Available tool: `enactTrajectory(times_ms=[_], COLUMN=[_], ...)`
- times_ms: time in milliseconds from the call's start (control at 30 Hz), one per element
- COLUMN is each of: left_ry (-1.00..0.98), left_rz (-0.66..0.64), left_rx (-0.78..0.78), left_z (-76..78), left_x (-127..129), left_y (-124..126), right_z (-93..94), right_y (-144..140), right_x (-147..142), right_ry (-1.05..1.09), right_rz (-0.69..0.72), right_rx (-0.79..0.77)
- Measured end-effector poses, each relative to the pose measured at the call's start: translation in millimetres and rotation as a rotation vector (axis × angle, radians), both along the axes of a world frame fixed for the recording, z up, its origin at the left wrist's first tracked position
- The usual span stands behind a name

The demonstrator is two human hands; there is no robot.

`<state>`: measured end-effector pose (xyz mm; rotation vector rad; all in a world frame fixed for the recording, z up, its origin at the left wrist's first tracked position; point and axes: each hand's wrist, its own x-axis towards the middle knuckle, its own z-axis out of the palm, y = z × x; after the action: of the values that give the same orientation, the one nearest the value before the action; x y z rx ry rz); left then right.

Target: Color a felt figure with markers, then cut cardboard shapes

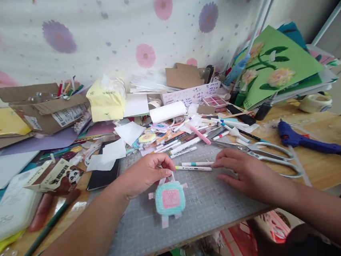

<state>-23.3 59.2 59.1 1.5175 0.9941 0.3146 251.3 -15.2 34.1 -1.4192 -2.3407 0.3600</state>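
Gripping: the left hand (146, 174) pinches one end of a white marker pen (193, 168) between thumb and fingertips, just above the craft piece.
Right hand (244, 173): open and flat on the cutting mat (214, 204), fingertips meeting the far end of the pen — holding nothing.
Craft piece (170, 199): a small rounded square, fuzzy turquoise rim around a pink centre, pale strips poking from its edges; it lies on the mat just under the left hand.
Doing it well: my judgement — keep the pen level between both hands and clear of the soft piece, so the nap stays clean.
Mat: grey, gridded, matte, on the wooden counter (321, 165).
Nearby: steel scissors (266, 151) beside the right hand; a blue glue gun (304, 139) beyond them.
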Motion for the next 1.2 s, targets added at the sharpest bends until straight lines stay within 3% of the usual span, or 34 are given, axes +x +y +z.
enactTrajectory(times_ms=[467, 900, 1033, 1200], left_ry=[0.049, 0.236, 0.325, 0.419], left_rz=[-0.07, -0.111, -0.12, 0.055], left_rx=[0.018, 0.074, 0.228, 0.531], left_z=[-5.9, 1.6, 7.9, 0.4], left_x=[-12.2, -32.0, -42.3, -40.2], left_y=[10.1, 27.3, 32.5, 35.8], right_z=[1.5, 8.3, 2.9, -5.7], right_y=[31.8, 37.4, 35.8, 33.7], right_x=[-26.4, 14.0, 19.1, 21.8], right_ry=[-0.2, -0.297, -0.285, -0.264], right_rz=[0.009, -0.006, 0.012, 0.027], right_rx=[0.0, -0.091, -0.088, -0.033])
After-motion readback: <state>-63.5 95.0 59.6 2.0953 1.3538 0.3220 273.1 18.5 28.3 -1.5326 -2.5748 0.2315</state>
